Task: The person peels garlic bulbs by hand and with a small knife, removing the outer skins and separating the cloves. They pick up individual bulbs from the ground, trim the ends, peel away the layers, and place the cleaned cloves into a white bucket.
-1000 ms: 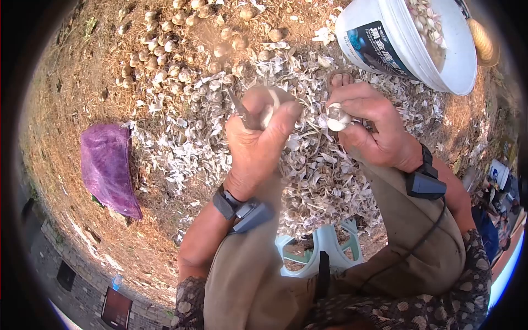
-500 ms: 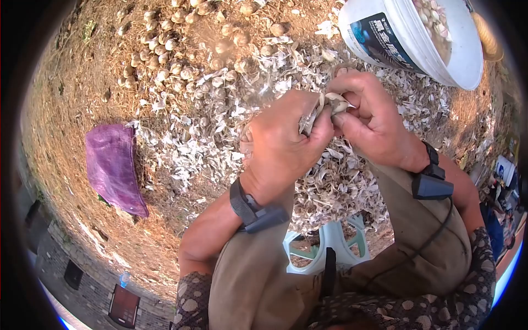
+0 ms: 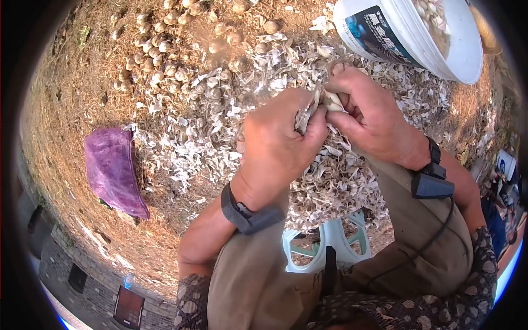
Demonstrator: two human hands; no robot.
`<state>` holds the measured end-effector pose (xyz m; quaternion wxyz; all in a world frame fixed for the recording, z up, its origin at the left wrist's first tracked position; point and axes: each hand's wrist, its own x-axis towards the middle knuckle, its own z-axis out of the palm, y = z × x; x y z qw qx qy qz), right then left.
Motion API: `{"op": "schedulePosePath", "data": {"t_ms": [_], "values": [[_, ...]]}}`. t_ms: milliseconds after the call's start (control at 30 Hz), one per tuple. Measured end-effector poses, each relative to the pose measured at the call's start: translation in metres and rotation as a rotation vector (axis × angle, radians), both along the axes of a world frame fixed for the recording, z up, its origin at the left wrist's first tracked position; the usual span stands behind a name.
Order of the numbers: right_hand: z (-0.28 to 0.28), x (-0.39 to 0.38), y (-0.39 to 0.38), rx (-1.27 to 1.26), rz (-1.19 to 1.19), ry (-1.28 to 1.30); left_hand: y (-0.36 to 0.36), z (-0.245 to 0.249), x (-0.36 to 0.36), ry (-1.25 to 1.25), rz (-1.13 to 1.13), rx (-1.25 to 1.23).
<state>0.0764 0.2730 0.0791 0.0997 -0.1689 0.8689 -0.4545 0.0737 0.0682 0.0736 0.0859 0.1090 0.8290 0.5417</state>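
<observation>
My left hand (image 3: 280, 135) is closed around a partly opened garlic bulb (image 3: 333, 102) with dry husk hanging off it. From the other side, my right hand (image 3: 371, 115) pinches the bulb's pale cloves between thumb and fingers. Both hands meet above my knees, over a litter of white garlic skins (image 3: 341, 187). Farther out on the ground lie several whole garlic bulbs (image 3: 148, 52). A white bucket (image 3: 379, 33) with a dark label leans at the upper right, with peeled-looking cloves (image 3: 432, 16) inside it.
A purple mesh bag (image 3: 113, 170) lies on dry straw to the left. Between my legs is a pale green plastic stool (image 3: 330, 247). A brick wall (image 3: 82, 275) stands at the lower left, and assorted items (image 3: 506, 170) are at the far right.
Both hands have shifted slightly, still together on the bulb. My right thumb and fingers have moved closer over the cloves. The view has tilted a little, so the bucket sits slightly higher.
</observation>
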Motion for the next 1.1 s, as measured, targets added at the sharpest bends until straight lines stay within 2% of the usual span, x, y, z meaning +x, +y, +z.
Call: {"op": "schedulePosePath", "data": {"t_ms": [167,367,567,667,767,933,1000,1067,1100], "values": [[0.000,0.002,0.002,0.076,0.046,0.068,0.000,0.002,0.001,-0.084,-0.018,-0.028],[0.001,0.002,0.004,0.045,0.075,0.124,0.005,-0.003,0.002,0.069,-0.013,-0.001],[0.000,0.002,0.004,-0.006,0.070,0.108,0.007,-0.009,0.001,0.091,0.027,-0.012],[-0.001,0.002,0.004,-0.086,0.043,-0.066,0.010,-0.010,0.008,-0.285,0.130,0.238],[-0.007,0.010,-0.002,-0.352,-0.136,-0.428,0.009,-0.006,0.008,-0.383,0.158,0.323],[-0.021,0.011,-0.002,-0.602,-0.058,-0.235,0.004,-0.016,0.007,-0.471,0.299,0.529],[-0.011,0.005,0.003,-0.555,0.023,-0.095,-0.002,-0.020,0.006,-0.509,0.335,0.530],[0.024,-0.007,0.018,-0.395,0.136,0.119,-0.007,-0.023,0.002,-0.532,0.371,0.477],[0.037,-0.008,0.023,-0.408,0.041,0.293,-0.012,-0.029,0.002,-0.584,0.346,0.521]]}}
